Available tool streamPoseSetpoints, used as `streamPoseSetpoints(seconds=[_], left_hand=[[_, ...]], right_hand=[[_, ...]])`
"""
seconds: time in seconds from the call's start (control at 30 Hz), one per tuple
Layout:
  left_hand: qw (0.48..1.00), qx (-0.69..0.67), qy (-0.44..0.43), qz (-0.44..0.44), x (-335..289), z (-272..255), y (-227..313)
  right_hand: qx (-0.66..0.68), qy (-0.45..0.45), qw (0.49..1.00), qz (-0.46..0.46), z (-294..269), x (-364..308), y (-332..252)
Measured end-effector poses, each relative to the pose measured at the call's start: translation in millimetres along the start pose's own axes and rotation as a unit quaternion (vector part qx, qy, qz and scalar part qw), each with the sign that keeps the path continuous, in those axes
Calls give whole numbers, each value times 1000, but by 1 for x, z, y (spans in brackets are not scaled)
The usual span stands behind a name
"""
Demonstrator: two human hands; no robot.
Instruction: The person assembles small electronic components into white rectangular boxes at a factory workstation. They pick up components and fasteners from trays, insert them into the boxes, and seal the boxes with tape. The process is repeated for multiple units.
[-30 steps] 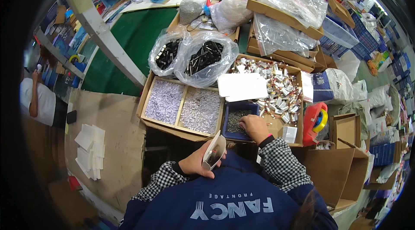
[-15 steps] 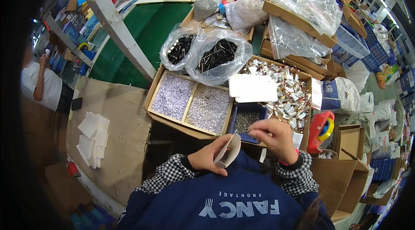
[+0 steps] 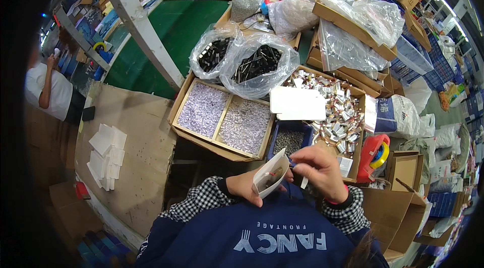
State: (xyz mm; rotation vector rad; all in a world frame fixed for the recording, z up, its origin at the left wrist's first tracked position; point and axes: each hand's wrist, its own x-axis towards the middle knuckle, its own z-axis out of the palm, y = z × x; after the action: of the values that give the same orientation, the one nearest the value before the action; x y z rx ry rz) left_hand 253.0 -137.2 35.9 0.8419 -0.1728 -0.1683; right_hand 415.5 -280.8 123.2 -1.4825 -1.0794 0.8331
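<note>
My left hand (image 3: 245,186) is closed round a small white paper envelope (image 3: 273,173), held tilted with its mouth gaping. A small red bit and something brownish show inside it. My right hand (image 3: 320,169) is at the right edge of the envelope, thumb and fingers drawn together; whatever they pinch is too small or hidden to name. Just beyond the hands stands a blue bin (image 3: 290,139) of small metal screws. Left of it, a divided wooden tray (image 3: 220,126) holds tiny whitish pieces. Small silvery motor-like parts (image 3: 339,111) fill the box to the right, with white cards (image 3: 297,103) on top.
White envelopes (image 3: 107,154) lie stacked on the cardboard-covered table (image 3: 143,132) at left. Two plastic bags (image 3: 258,66) hold black parts behind the tray. A red tape dispenser (image 3: 372,157) stands at right, near open cartons (image 3: 383,212). A metal post (image 3: 138,26) rises at left; other people work beyond.
My right hand has come down and left to the envelope's edge. The envelope has been tipped wider open, so its inside shows more. The view has shifted slightly.
</note>
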Motion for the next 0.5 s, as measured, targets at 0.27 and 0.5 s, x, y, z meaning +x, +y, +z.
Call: streamPoseSetpoints(seconds=[0.27, 0.5], left_hand=[[985, -165, 18, -40, -17, -1, -19], [996, -29, 45, -74, -18, 16, 6]], right_hand=[[147, 80, 983, 75, 33, -18, 21], [-3, 38, 999, -26, 30, -19, 17]])
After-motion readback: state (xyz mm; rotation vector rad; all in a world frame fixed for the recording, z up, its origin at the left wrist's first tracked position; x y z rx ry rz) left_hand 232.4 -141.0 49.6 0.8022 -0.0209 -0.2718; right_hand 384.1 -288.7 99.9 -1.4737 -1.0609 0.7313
